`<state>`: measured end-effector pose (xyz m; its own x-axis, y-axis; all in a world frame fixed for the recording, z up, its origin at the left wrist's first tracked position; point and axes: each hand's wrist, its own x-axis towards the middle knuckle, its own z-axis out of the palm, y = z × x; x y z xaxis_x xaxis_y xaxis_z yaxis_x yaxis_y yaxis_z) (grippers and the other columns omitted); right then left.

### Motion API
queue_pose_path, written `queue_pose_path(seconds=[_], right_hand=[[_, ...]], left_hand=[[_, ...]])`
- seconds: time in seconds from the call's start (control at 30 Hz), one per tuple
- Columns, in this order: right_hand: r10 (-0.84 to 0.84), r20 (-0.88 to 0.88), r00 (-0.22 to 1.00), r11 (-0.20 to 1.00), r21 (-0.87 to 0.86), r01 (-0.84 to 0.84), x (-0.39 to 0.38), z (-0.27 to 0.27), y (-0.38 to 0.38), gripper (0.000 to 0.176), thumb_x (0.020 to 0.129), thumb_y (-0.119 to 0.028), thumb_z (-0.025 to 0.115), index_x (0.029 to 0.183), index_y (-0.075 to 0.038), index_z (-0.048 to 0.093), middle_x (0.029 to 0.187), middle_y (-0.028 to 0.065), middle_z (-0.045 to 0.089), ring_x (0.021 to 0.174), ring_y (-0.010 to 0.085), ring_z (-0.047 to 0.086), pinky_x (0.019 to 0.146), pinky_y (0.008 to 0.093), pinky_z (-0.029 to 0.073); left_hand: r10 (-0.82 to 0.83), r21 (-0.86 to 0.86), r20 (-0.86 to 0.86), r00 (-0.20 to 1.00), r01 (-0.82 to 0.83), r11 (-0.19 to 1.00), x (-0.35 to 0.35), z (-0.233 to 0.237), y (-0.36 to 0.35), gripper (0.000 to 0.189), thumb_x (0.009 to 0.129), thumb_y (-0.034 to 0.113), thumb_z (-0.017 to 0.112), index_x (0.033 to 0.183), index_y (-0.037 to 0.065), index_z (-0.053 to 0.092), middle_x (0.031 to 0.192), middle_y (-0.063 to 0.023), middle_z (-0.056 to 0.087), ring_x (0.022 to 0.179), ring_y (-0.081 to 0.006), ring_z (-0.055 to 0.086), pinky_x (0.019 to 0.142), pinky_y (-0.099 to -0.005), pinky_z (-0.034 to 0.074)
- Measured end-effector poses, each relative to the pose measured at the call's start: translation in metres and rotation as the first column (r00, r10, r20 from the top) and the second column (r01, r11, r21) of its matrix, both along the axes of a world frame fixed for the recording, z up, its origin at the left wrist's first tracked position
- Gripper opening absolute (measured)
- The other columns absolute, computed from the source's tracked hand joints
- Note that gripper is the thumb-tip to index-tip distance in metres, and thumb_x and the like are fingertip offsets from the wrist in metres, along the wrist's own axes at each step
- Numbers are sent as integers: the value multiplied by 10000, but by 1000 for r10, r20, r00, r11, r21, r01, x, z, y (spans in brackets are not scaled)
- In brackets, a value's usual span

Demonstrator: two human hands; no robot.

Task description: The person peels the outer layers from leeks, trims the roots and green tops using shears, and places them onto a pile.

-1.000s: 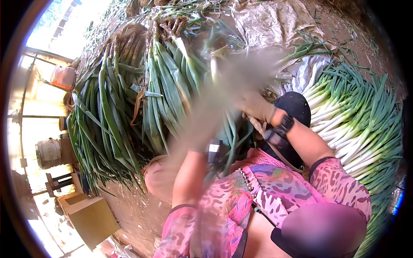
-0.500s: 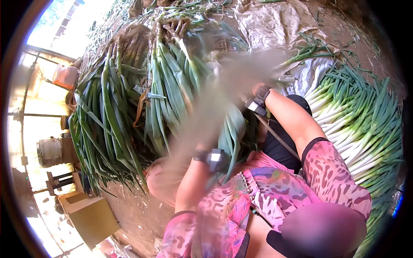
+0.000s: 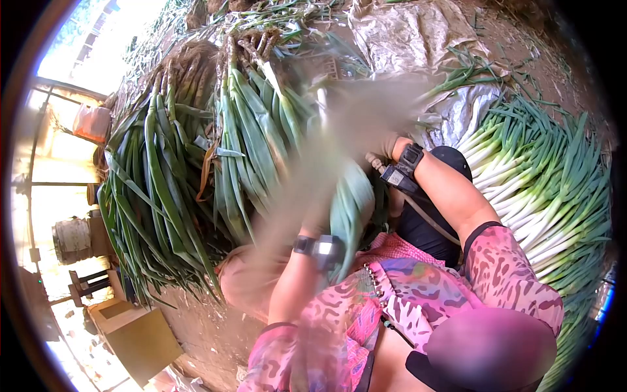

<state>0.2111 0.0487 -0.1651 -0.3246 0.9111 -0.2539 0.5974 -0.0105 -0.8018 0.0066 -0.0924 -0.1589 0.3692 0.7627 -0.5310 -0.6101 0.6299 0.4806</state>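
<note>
A grey-brown smear covers most of both hands and what lies between them. My left hand [image 3: 315, 221] is at the lower end of this smear, beside the broad green leaves of a leek-like onion [image 3: 353, 206]; its fingers are hidden. Farther up and right, my right hand [image 3: 386, 145] shows only near the wrist, its fingers lost in the blur. Next to it is a brass-coloured fitting [image 3: 374, 161], and a thin hose [image 3: 431, 217] runs down across my dark-clad leg. A pale stem [image 3: 322, 108] shows above the smear. Whether either hand grips something is not visible.
Untrimmed long green onions with earthy roots [image 3: 160, 150] lie heaped at left. Cleaned white-stemmed onions [image 3: 522, 189] are piled at right. A crumpled sack [image 3: 418, 32] covers the ground at the top. A cardboard-coloured box [image 3: 140, 340] stands at lower left.
My right wrist has shifted slightly right and down, and the brass-coloured fitting shows more clearly. My left forearm has moved a little. The surroundings have slid slightly left in view.
</note>
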Motion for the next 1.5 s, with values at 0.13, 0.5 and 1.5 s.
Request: queue_pose_path(seconds=[0.13, 0.5, 1.5], right_hand=[[-51, 67, 996, 997, -59, 55, -5, 21, -2, 558, 827, -461, 600, 882, 83, 710, 840, 258, 707, 832, 378, 703, 763, 423, 535], [50, 79, 996, 974, 215, -66, -9, -22, 6, 503, 842, -448, 631, 947, 39, 695, 862, 275, 690, 856, 419, 686, 782, 458, 529], [-132, -183, 974, 991, -35, 128, -1, 83, -12, 459, 829, -405, 661, 1011, 16, 668, 883, 194, 707, 832, 292, 694, 769, 382, 523]], left_hand=[[-97, 83, -693, 714, 213, 973, 13, 5, 2, 367, 964, 300, 655, 1173, -2, 654, 962, -32, 693, 798, -114, 640, 714, -266, 521], [-157, -24, -967, 199, 546, 838, 20, 3, 19, 531, 879, 409, 685, 1128, -59, 677, 938, -201, 730, 882, -231, 712, 798, -352, 549], [-104, -218, -816, -568, 136, 966, -252, 92, 197, 567, 786, 480, 672, 1125, 28, 720, 1115, -225, 720, 1039, -350, 705, 912, -441, 541]])
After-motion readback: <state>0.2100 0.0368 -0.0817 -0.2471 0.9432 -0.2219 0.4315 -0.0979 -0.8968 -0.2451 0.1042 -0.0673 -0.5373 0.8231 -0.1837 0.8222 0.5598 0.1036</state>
